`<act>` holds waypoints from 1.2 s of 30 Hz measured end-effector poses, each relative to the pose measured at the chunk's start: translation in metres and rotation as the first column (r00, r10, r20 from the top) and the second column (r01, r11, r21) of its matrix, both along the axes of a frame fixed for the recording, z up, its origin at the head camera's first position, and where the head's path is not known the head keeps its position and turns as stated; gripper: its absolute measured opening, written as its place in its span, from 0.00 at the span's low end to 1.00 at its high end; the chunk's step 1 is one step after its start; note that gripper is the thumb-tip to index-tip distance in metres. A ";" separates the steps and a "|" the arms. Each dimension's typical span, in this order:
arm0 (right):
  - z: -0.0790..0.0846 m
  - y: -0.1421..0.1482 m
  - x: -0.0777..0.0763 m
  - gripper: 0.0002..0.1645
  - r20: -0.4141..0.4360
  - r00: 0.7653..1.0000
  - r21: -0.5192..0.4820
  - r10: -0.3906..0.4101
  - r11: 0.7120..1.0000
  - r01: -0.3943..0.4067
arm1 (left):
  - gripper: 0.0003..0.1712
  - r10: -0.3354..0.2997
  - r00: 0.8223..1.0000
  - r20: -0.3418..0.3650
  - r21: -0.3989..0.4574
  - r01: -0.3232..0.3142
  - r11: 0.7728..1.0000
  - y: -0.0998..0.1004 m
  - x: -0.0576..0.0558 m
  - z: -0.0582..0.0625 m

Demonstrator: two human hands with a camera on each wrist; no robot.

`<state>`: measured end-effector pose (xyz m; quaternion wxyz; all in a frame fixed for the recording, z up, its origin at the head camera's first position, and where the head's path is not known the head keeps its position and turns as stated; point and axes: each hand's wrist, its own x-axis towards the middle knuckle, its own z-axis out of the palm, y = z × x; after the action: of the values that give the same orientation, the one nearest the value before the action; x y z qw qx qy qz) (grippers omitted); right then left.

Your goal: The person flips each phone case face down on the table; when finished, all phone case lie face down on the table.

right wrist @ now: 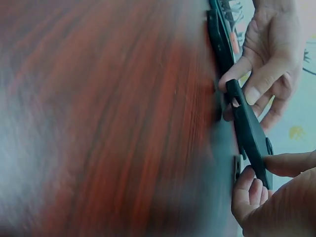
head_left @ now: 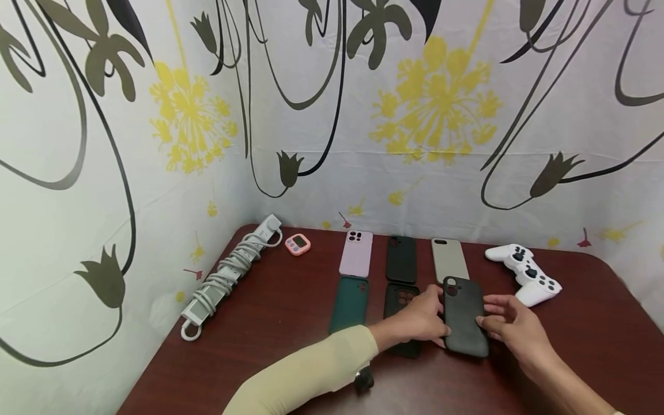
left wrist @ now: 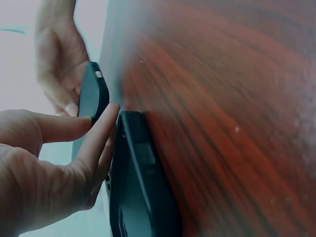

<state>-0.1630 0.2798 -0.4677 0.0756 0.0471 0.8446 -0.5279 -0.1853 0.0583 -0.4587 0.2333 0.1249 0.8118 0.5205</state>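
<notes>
A dark grey phone case (head_left: 465,317) with a camera cutout is held between both hands, raised off the table and tilted. My left hand (head_left: 422,317) pinches its left edge, thumb on the face and fingers behind. On the right edge, my right hand (head_left: 516,328) grips it between thumb and fingers, as the right wrist view also shows. Below my left forearm lies a black phone case (head_left: 402,297), partly covered by that arm; a dark case edge (left wrist: 145,182) shows beside the left fingers in the left wrist view. Behind the held case lies a beige phone case (head_left: 450,262).
A teal case (head_left: 350,305), a lilac case (head_left: 355,255) and another black case (head_left: 401,260) lie in rows. A white game controller (head_left: 525,274) is at right. Left are a pink timer (head_left: 298,244) and a cord-wrapped power strip (head_left: 233,268). Patterned cloth (head_left: 321,132) stands behind the table.
</notes>
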 end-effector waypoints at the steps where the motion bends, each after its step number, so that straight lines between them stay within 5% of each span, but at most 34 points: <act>1: 0.000 0.001 -0.001 0.40 -0.005 1.000 0.010 0.005 1.000 -0.005 | 0.42 -0.014 0.999 -0.040 -0.046 0.012 0.999 0.002 0.000 0.000; 8: -0.001 0.008 -0.007 0.41 -0.003 0.999 0.073 0.035 0.997 -0.035 | 0.43 -0.061 0.979 -0.195 -0.267 0.006 0.964 0.009 0.001 0.001; 16: -0.001 0.009 -0.010 0.40 0.000 0.997 0.137 0.079 0.988 -0.078 | 0.46 -0.126 0.955 -0.269 -0.467 -0.015 0.884 0.014 0.004 -0.001; 36: -0.011 0.011 -0.014 0.36 -0.026 0.981 0.331 0.191 0.928 -0.172 | 0.48 -0.142 0.952 -0.271 -0.552 -0.033 0.833 0.022 0.006 -0.002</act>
<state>-0.1774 0.2909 -0.4784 0.0909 -0.0345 0.9231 -0.3721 -0.1792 0.0799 -0.4604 0.1480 0.1537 0.9487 0.2332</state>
